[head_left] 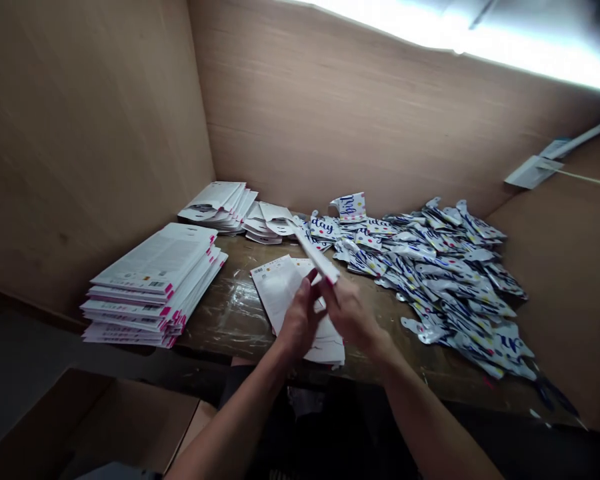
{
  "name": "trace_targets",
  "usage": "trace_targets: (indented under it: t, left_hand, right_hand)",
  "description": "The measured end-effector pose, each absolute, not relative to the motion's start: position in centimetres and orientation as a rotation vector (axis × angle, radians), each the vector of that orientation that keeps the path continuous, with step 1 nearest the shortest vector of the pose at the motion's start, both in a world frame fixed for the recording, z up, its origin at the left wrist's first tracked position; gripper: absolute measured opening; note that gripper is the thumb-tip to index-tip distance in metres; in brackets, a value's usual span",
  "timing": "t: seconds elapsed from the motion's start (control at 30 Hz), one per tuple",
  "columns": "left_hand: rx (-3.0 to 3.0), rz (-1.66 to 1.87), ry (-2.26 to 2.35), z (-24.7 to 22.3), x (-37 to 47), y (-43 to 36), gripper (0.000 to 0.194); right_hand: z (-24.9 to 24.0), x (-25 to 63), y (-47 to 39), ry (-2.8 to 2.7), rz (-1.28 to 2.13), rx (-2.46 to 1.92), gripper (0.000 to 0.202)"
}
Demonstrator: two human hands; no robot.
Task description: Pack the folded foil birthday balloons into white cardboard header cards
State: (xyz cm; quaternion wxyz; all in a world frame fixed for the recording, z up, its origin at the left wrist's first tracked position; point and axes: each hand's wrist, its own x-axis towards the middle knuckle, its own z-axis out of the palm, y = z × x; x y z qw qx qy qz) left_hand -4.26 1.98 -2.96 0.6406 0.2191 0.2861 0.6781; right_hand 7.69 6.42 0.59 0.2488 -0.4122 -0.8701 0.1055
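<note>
A thin white card packet point(314, 250) with pink at its near end is held up edge-on over the table. My right hand point(353, 313) grips its near end. My left hand point(297, 323) is at the same end, fingers bent and thumb up against the packet; its fingertips are partly hidden. Beneath both hands lie several white printed packets point(273, 287), fanned out flat on the table. Further right is a large heap of folded silvery foil pieces point(440, 267) with blue lettering and coloured dots.
At the left stands a tall stack of white packets point(153, 267) with pink corners. More packets point(223, 200) lie behind it, by the board wall point(355, 113). Dark-handled scissors point(547, 390) lie at the table's right edge. An open cardboard box point(125, 420) sits below left.
</note>
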Motion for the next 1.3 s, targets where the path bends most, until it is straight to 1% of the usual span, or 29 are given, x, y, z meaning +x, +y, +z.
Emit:
trace_targets:
  t: [0.07,0.13,0.2,0.27,0.37,0.47,0.53,0.6,0.67,0.7,0.73,0.8,0.87,0.9,0.93,0.97,1.1,1.13,1.3]
  left_hand:
    - [0.727,1.663,0.984,-4.2,-6.7,2.4,0.052]
    - [0.804,1.691,1.247,-5.6,-9.3,2.4,0.044]
    - [0.778,1.69,1.348,-7.0,-11.6,1.7,0.042]
    - [0.776,1.68,1.394,-8.1,-13.3,0.4,0.042]
    - [0.82,1.609,1.498,-9.1,-14.7,-1.9,0.043]
    - [0.921,1.449,1.594,-9.4,-14.8,-3.2,0.046]
    - [0.966,1.38,1.601,-9.6,-14.4,-3.1,0.052]
    - [0.929,1.383,1.519,-9.6,-13.8,-2.5,0.058]
    - [0.84,1.445,1.416,-9.4,-13.3,-1.8,0.065]
    - [0.792,1.501,1.395,-9.1,-13.1,-1.5,0.069]
    - [0.746,1.572,1.385,-8.6,-12.8,-1.3,0.072]
    - [0.652,1.726,1.331,-7.4,-12.3,-1.3,0.075]
    - [0.56,1.782,1.17,-6.1,-11.6,-1.5,0.071]
    - [0.519,1.748,1.058,-5.5,-11.1,-1.7,0.069]
    - [0.488,1.681,0.94,-5.1,-10.6,-1.9,0.068]
    - [0.471,1.595,0.819,-4.8,-10.0,-2.0,0.072]
    - [0.524,1.301,0.402,-4.3,-7.0,-2.3,0.108]
    - [0.539,1.27,0.349,-4.2,-6.2,-2.2,0.113]
    - [0.509,1.199,0.321,-3.5,-3.0,-1.3,0.114]
  right_hand:
    - [2.2,4.8,11.2,-2.312,0.099,-1.192,0.046]
    - [3.8,1.0,15.3,-2.375,-0.076,-1.261,0.039]
    - [5.1,-2.8,18.2,-2.534,-0.111,-1.288,0.031]
    - [5.5,-5.1,19.2,-2.641,-0.068,-1.247,0.029]
    - [4.1,-4.2,17.3,-2.675,-0.011,-1.251,0.039]
    - [0.7,0.8,12.9,-2.721,0.089,-1.537,0.054]
    - [-1.7,4.3,10.1,-2.676,0.204,-1.713,0.051]
    - [-3.9,6.8,8.0,-2.533,0.412,-1.735,0.039]
    - [-5.3,8.0,6.6,-2.246,0.76,-1.616,0.027]
    - [-5.7,8.3,6.0,-2.048,0.968,-1.518,0.025]
    - [-5.8,8.4,5.4,-1.833,1.167,-1.406,0.028]
    - [-5.7,8.5,4.2,-1.434,1.485,-1.19,0.039]
    - [-5.1,8.6,2.7,-1.145,1.691,-1.048,0.048]
    - [-4.8,8.8,2.0,-1.04,1.766,-1.007,0.05]
    - [-4.6,9.0,1.3,-0.953,1.831,-0.975,0.051]
    - [-4.4,9.2,0.7,-0.882,1.885,-0.947,0.051]
    - [-3.9,10.8,-0.9,-0.714,1.971,-0.874,0.042]
    - [-3.9,11.3,-1.2,-0.683,1.968,-0.861,0.04]
    - [-4.4,13.6,-2.3,-0.679,1.901,-0.815,0.041]
